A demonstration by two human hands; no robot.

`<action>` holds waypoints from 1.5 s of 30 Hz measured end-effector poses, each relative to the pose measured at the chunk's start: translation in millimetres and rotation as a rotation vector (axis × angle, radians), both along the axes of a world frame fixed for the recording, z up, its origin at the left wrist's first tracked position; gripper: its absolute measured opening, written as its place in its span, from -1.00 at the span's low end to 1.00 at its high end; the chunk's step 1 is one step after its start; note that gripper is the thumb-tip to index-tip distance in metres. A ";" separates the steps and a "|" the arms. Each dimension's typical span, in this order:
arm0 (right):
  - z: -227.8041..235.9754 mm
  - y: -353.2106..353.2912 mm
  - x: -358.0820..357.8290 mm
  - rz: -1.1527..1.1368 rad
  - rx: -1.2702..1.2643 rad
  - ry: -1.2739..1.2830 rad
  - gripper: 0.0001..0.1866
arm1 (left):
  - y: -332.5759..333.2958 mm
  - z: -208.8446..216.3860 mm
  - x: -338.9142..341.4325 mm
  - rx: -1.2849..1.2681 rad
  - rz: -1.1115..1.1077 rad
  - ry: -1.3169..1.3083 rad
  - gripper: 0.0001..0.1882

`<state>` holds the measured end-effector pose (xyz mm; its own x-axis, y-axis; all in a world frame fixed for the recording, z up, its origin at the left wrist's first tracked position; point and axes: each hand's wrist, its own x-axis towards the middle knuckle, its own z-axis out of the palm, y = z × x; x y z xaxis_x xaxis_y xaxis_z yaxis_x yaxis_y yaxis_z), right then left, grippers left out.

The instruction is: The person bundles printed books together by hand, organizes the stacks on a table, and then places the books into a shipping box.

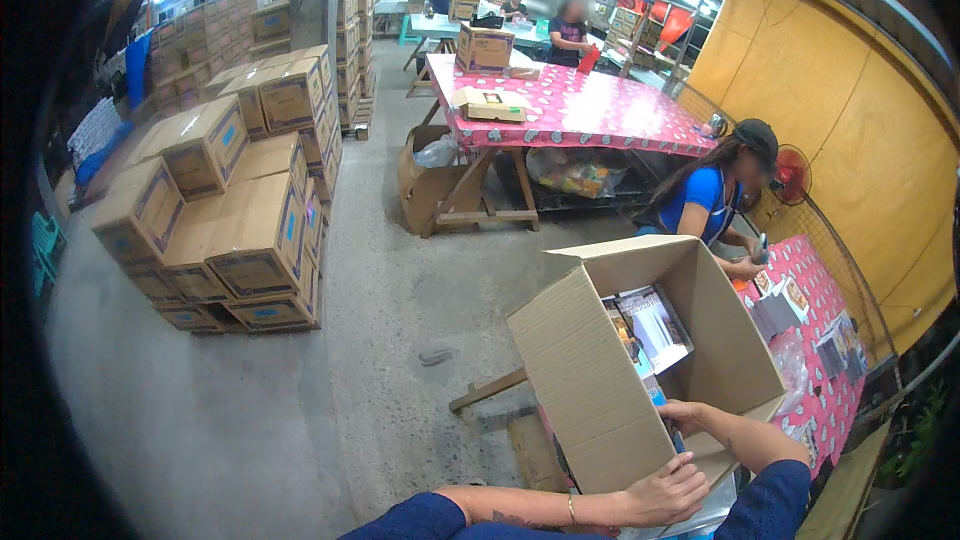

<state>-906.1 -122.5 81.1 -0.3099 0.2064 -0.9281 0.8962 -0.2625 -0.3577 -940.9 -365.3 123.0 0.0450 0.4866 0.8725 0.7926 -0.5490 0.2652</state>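
Observation:
A large open cardboard box (590, 370) stands tilted in front of me at the near end of a pink patterned table. Inside it lie printed booklets (662, 328), one with a pale cover. My left hand (668, 492) is closed over the near edge of the box, fingers curled on the cardboard. Reaching inside the near side, my right hand (692, 422) has bent fingers at a small blue and dark item, partly hidden by the hand and the box wall. What exactly those fingers grip is not clear.
At right, a co-worker in blue (705, 195) handles something over the pink table (835, 410), which bears cards and plastic. Stacked cartons (250, 200) stand left on the concrete floor. Another pink table (590, 105) is farther back. A red fan (792, 175) stands by the yellow wall.

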 end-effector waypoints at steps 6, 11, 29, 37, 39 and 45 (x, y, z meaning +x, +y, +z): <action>14.5 -12.6 -0.2 -0.077 -0.030 0.100 -0.32 | -1.9 3.3 1.0 0.000 -0.012 0.004 -0.72; 72.4 -28.8 -14.1 0.035 0.141 0.107 -0.28 | 1.0 -3.2 4.4 -0.045 0.009 0.003 -0.68; 265.8 -70.3 125.7 -0.277 0.669 0.846 -0.15 | 12.6 93.3 10.9 -0.405 -0.791 -1.298 -0.05; 235.3 -108.6 239.1 -0.542 0.347 0.977 -0.28 | 32.4 99.2 87.4 -0.620 -0.646 -1.281 -0.28; 216.4 -103.6 275.4 -0.540 0.389 0.949 -0.29 | 39.3 115.4 105.3 -0.730 -0.660 -1.358 -0.32; 193.7 -70.5 350.9 -0.762 0.413 1.111 -0.45 | 84.5 127.3 119.3 -0.920 -0.524 -0.777 -0.41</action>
<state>-555.2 -192.9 274.9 -0.5210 0.8465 -0.1091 -0.2125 -0.2524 -0.9440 -821.6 -280.8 250.3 0.0486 0.9919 0.1172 0.0137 -0.1180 0.9929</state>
